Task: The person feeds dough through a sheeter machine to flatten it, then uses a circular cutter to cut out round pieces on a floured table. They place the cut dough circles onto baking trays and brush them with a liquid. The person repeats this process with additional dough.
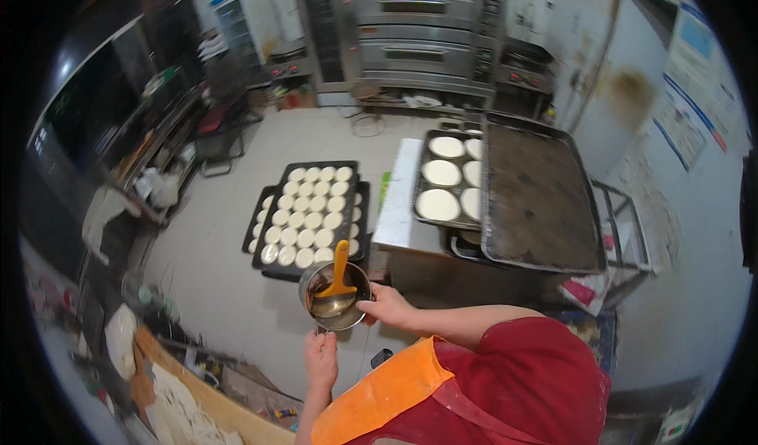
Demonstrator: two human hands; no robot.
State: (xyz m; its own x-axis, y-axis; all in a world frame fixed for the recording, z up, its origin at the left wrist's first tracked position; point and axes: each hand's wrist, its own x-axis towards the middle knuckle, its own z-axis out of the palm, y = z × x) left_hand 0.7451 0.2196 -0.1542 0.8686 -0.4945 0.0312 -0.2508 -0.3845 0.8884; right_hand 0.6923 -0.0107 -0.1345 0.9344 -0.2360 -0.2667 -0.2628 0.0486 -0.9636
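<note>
A round metal pot (305,288) is held up in front of me, with liquid in its bottom. My left hand (320,356) grips its handle at the near side. With its fingers around the rim, my right hand (385,304) holds the pot's right side. Inside leans a brush with an orange handle (340,267); its bristle end is hard to make out. Beyond the pot, stacked dark baking trays (349,220) bear rows of small round pale dough pieces (304,221), a few of them shiny in the nearest row.
To the right, a metal-topped counter (395,208) carries a tray of larger dough rounds (441,173) and a big dark baking sheet (536,196). A deck oven (414,36) stands at the back. At lower left is a wooden worktop (225,406) with dough (183,412).
</note>
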